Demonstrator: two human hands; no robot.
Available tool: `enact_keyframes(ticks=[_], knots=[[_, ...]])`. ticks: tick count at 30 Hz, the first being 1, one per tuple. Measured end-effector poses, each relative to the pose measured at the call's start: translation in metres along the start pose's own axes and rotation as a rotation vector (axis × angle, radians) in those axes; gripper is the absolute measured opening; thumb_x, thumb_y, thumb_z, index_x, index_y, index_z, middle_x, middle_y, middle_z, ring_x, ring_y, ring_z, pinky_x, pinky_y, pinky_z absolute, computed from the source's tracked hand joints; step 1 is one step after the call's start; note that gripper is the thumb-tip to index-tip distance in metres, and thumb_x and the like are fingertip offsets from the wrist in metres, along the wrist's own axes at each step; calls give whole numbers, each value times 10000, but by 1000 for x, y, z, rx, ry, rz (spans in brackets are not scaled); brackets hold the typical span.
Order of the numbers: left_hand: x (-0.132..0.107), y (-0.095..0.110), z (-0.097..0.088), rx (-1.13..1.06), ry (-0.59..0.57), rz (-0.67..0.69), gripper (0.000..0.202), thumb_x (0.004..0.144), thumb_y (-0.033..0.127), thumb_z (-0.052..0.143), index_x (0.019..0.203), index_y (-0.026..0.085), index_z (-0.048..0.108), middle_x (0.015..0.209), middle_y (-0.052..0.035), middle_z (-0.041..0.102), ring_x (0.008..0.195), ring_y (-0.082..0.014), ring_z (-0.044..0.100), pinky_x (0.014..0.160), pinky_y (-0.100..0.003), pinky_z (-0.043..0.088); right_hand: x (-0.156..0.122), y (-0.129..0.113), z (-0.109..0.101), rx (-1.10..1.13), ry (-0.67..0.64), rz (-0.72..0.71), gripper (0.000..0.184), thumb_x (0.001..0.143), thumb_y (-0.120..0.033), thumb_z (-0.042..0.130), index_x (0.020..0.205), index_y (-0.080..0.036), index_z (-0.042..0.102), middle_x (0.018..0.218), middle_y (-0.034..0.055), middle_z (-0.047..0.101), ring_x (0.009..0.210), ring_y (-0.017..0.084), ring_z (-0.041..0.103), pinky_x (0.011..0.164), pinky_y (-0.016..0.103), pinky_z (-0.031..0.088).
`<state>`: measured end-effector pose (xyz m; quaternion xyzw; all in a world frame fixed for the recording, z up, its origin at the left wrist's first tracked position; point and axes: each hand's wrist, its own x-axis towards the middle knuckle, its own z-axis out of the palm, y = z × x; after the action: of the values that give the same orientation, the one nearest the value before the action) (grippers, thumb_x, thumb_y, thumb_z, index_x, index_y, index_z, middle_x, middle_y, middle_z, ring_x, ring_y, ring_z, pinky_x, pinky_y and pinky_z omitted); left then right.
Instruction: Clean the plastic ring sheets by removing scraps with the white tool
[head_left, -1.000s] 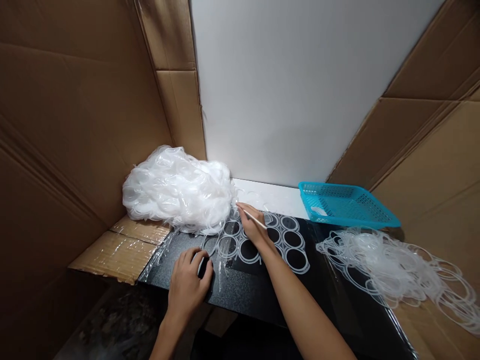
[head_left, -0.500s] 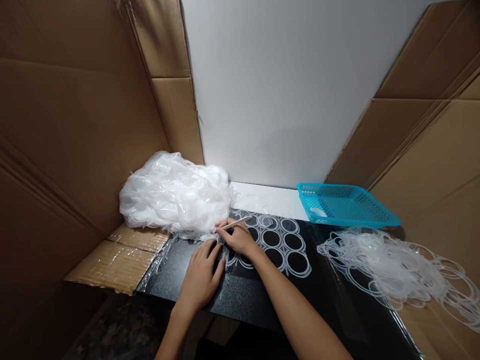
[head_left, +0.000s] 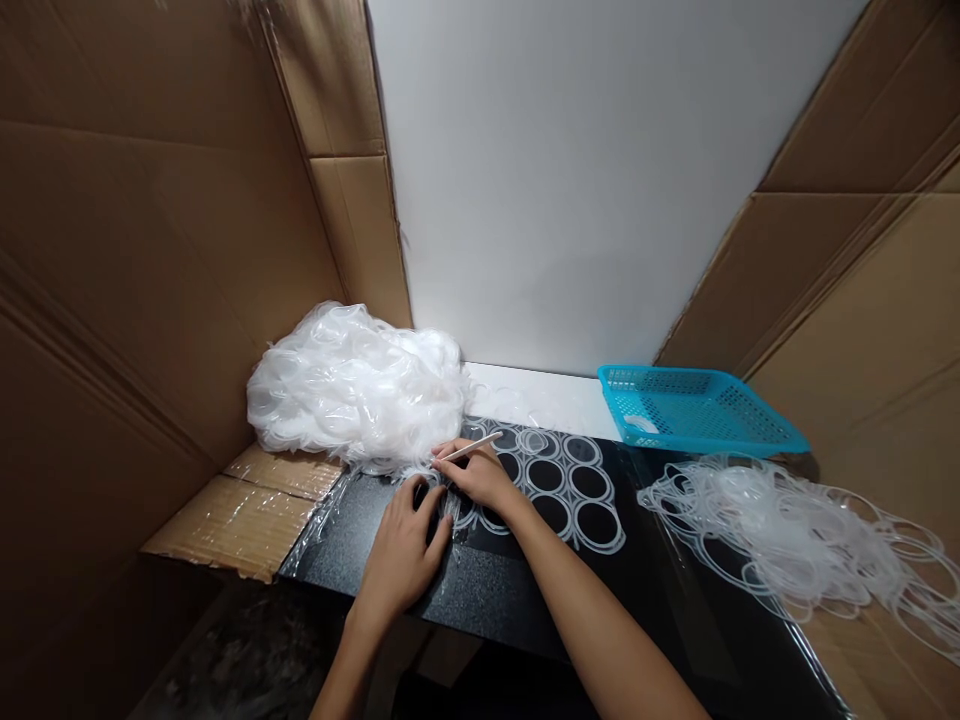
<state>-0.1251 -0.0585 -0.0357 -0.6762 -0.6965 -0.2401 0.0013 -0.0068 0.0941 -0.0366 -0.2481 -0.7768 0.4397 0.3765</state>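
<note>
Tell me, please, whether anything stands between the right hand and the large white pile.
Nothing visible does: the right hand, holding a white stick, is at the near edge of the large white pile. The left hand is nearer the camera, not between.

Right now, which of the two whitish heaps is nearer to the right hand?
The taller heap at left, beside the right hand; the flatter heap lies near the blue basket.

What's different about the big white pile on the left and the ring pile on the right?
The white pile is tall and bunched up; the ring pile is flatter and spread out. The white pile looks mostly solid white, but the black tabletop shows through the ring pile. Both look whitish and loopy.
</note>
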Motion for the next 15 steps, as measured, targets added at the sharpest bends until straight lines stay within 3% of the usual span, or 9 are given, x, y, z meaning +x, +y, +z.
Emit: enact_keyframes(ticks=[4,15], knots=[[2,0,1,14,-4,28,377,1038,353,505,1387,235,588,1485,-123,549,1394,-313,504,1158,-531,432,0,1,0,19,-6,-5,83,913,-220,724,835,-235,751,1039,51,807,1031,225,764,1004,393,582],[4,2,0,16,-11,7,389,1025,345,528,1393,235,591,1469,-110,577,1379,-308,523,1138,-515,452,0,2,-1,-16,15,12,69,915,-265,723,868,-240,767,1036,49,814,1008,227,771,988,389,588]])
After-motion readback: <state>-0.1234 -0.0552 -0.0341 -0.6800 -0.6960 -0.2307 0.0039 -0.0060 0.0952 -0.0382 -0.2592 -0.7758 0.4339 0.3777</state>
